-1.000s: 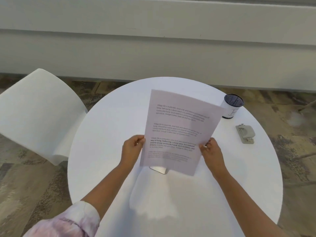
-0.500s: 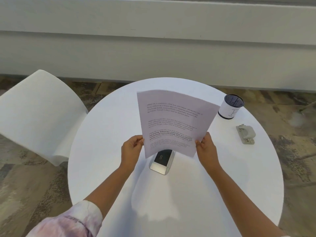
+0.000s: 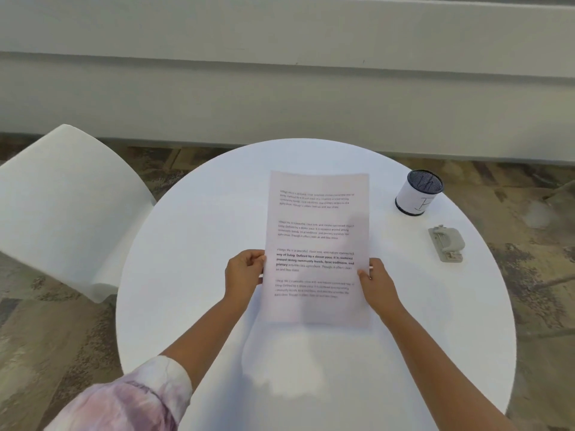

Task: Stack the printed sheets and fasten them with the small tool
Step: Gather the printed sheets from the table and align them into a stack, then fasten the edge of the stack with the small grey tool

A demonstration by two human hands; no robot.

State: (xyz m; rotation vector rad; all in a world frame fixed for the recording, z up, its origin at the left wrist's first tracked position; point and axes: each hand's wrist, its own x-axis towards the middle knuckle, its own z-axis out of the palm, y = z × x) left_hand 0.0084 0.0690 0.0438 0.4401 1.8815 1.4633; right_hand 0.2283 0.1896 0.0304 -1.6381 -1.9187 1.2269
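Both hands, left hand (image 3: 244, 270) and right hand (image 3: 375, 283), pinch the white printed sheets (image 3: 317, 244), long axis toward 12 o'clock; the small grey tool (image 3: 446, 243) lies at 2 o'clock, nearer the right hand.

1. The printed sheets (image 3: 317, 244) cover the middle of the bench (image 3: 193, 244), so whatever lies under them cannot be seen.
2. How many sheets are in the held stack cannot be told; only the top page shows.
3. The text on the page is mostly too blurred to read.
4. The fingers of the left hand (image 3: 244, 272) and right hand (image 3: 375, 283) go behind the sheets' side edges and are hidden.
5. The bench's near edge and both forearms run off the bottom of the picture.
6. The white chair (image 3: 62, 206) is cut off at the left edge.
7. The marking on the cup (image 3: 418, 192) near the bench's far right edge is too small to read.
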